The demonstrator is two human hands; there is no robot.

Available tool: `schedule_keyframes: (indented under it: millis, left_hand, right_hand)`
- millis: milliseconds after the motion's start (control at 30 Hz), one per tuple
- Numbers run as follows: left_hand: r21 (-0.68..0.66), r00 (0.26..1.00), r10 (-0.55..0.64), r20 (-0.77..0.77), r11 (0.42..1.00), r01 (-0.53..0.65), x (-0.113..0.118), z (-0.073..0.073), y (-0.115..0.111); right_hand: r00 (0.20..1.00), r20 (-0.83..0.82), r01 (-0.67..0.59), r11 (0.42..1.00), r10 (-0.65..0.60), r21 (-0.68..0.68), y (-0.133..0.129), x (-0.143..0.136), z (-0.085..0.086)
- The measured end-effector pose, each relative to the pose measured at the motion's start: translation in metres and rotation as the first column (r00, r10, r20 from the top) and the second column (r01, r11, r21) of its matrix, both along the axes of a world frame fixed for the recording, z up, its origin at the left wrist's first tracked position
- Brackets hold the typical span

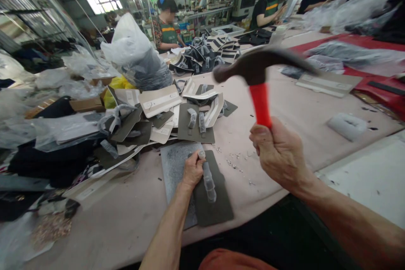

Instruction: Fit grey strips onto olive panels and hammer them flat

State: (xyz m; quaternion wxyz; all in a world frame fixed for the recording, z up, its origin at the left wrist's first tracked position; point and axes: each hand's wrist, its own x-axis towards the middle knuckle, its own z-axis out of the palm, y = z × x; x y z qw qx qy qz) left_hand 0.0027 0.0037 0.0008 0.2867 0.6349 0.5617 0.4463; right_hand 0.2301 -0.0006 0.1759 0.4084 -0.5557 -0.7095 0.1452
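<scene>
Apparently at hammering step; gripping raised claw hammer (261,105) in closed right hand (280,152); pinching metal punch (201,154) in left hand (192,171), at far end of plastic-wrapped handle (209,182) on grey-green panel (218,204); calling for steady punch

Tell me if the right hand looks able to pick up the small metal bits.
Probably not: the right hand grips a hammer, though nothing seems to stand between it and the metal bits.

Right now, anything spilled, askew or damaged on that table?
Small shiny bits lie loose beside the dark panel, scattered as if spilled. Beyond, the panel pile is jumbled, pieces overlapping at odd angles. No clear damage visible.
</scene>
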Motion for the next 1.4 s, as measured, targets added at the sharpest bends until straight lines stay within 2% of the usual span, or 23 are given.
schedule_keyframes:
  millis: [33,100,167,233,300,367,467,533,600,633,667,700,767,833,900,933,1000,1067,1133,1200,1233,1300,1400]
  left_hand:
    - [-0.004,1.000,0.004,-0.003,1.000,-0.004,0.000,0.000,0.000]
    - [-0.017,1.000,0.004,-0.006,1.000,-0.004,0.000,-0.001,0.000]
    - [-0.029,1.000,-0.007,-0.001,1.000,0.007,-0.001,-0.001,0.000]
    - [-0.030,1.000,-0.013,0.008,0.999,0.013,-0.001,-0.001,0.000]
    - [-0.024,1.000,-0.004,0.019,1.000,0.004,-0.001,-0.001,-0.001]
    - [-0.025,0.999,0.005,0.032,1.000,-0.004,-0.001,-0.001,-0.001]
    - [-0.037,0.998,0.006,0.061,0.999,-0.004,-0.002,-0.001,-0.001]
    - [-0.044,0.996,0.014,0.084,0.999,-0.010,-0.002,-0.001,-0.001]
    - [-0.050,0.995,0.028,0.099,0.998,-0.023,-0.003,0.000,-0.001]
    - [-0.055,0.994,0.035,0.103,0.998,-0.029,-0.003,0.001,-0.002]
    - [-0.061,0.993,0.040,0.108,0.998,-0.034,-0.002,0.001,-0.002]
    - [-0.071,0.992,0.046,0.118,0.997,-0.038,-0.002,0.001,-0.002]
    - [-0.105,0.984,0.064,0.165,0.993,-0.047,-0.001,-0.001,0.000]
    - [-0.158,0.954,0.125,0.272,0.984,-0.084,0.000,-0.004,0.005]
    - [-0.215,0.868,0.255,0.426,0.961,-0.176,-0.001,-0.004,0.011]
    - [-0.236,0.801,0.326,0.502,0.943,-0.235,-0.004,-0.002,0.013]
    - [-0.233,0.668,0.409,0.621,0.911,-0.341,-0.012,0.012,0.018]
    - [-0.145,0.623,0.389,0.678,0.903,-0.405,-0.024,0.037,0.018]
    - [-0.005,0.682,0.319,0.657,0.907,-0.420,-0.037,0.068,0.016]
    - [0.093,0.770,0.282,0.573,0.910,-0.403,-0.043,0.093,0.011]
    - [0.108,0.804,0.278,0.526,0.916,-0.387,-0.044,0.100,0.008]
    - [0.071,0.844,0.274,0.461,0.937,-0.343,-0.037,0.100,0.004]
    - [-0.061,0.844,0.254,0.472,0.965,-0.257,-0.019,0.071,0.004]
  right_hand:
    - [0.999,-0.040,0.006,1.000,-0.006,0.013,-0.003,-0.002,-0.004]
    - [0.991,0.105,-0.076,0.993,0.086,-0.088,-0.008,-0.004,-0.021]
    - [0.895,0.352,-0.169,0.937,0.275,-0.305,-0.011,0.002,-0.042]
    - [0.806,0.475,-0.128,0.888,0.353,-0.442,-0.009,0.013,-0.059]
    - [0.801,0.507,-0.053,0.881,0.319,-0.470,-0.006,0.026,-0.073]
    - [0.828,0.492,0.008,0.873,0.267,-0.487,-0.004,0.039,-0.090]
    - [0.835,0.501,0.075,0.854,0.229,-0.515,-0.005,0.048,-0.119]
    - [0.821,0.541,0.076,0.904,0.182,-0.420,-0.008,0.042,-0.130]
    - [0.835,0.519,-0.055,0.967,0.181,-0.249,-0.012,0.025,-0.129]
    - [0.838,0.492,-0.172,0.969,0.238,-0.177,-0.015,0.013,-0.125]
    - [0.819,0.467,-0.307,0.942,0.333,-0.133,-0.017,-0.001,-0.119]
    - [0.772,0.452,-0.441,0.889,0.447,-0.127,-0.018,-0.014,-0.114]
    - [0.620,0.476,-0.630,0.757,0.624,-0.172,-0.021,-0.040,-0.106]
    - [0.487,0.544,-0.703,0.676,0.684,-0.221,-0.022,-0.059,-0.104]
    - [0.428,0.604,-0.709,0.664,0.672,-0.237,-0.022,-0.070,-0.104]
    - [0.431,0.623,-0.692,0.683,0.652,-0.236,-0.021,-0.074,-0.103]
    - [0.497,0.643,-0.594,0.769,0.582,-0.236,-0.019,-0.077,-0.095]
    - [0.592,0.648,-0.426,0.868,0.480,-0.254,-0.016,-0.078,-0.080]
    - [0.673,0.635,-0.250,0.924,0.380,-0.288,-0.014,-0.076,-0.062]
    - [0.735,0.598,-0.131,0.932,0.321,-0.339,-0.014,-0.074,-0.051]
    - [0.767,0.567,-0.094,0.926,0.301,-0.365,-0.015,-0.074,-0.049]
    - [0.828,0.487,-0.063,0.910,0.278,-0.411,-0.020,-0.075,-0.056]
    - [0.894,0.363,-0.067,0.878,0.265,-0.474,-0.030,-0.081,-0.083]
